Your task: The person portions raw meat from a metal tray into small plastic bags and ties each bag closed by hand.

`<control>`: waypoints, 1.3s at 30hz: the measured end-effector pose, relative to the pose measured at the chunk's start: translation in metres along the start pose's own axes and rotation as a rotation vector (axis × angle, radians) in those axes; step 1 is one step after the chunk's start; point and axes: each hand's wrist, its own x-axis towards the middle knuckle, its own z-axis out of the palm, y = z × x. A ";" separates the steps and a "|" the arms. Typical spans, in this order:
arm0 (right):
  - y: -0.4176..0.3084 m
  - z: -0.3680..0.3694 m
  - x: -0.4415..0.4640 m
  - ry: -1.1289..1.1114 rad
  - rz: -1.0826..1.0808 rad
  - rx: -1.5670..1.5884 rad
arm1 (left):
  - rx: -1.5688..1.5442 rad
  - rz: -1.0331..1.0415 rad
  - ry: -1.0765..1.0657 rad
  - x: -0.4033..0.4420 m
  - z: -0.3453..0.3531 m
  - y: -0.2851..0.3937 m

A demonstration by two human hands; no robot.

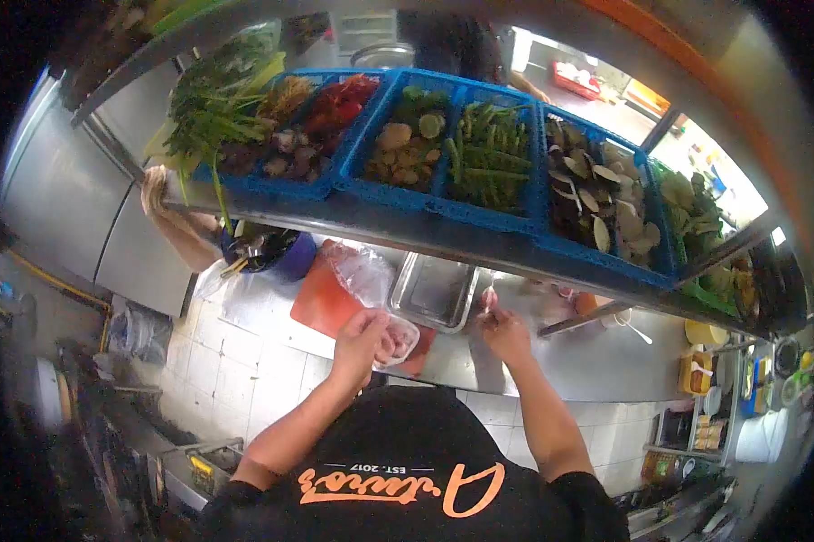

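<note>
My left hand [360, 341] is closed at the near side of a small white container [409, 338] with pale pink pieces, apparently raw meat, in it. Its curled fingers partly hide the contents. An orange-red cutting board [320, 298] lies beneath and beyond, with a clear plastic bag [362, 274] on it. To the right, my right hand [506, 338] pinches a small pinkish piece [489, 299], too small to name exactly. Between my hands and a little farther off sits a rectangular metal tray [434, 291] on the steel counter [551, 361].
Above the counter, a shelf [398, 233] carries blue baskets [538, 230] of cut vegetables and leafy greens [217, 108]. A blue bowl [285, 262] stands left, near another person's arm [176, 226]. A support bar [587, 318] and a yellow tub [707, 332] are at right.
</note>
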 end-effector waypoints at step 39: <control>0.085 0.032 0.072 -0.051 0.442 0.208 | -0.082 -0.040 0.217 0.006 -0.019 -0.011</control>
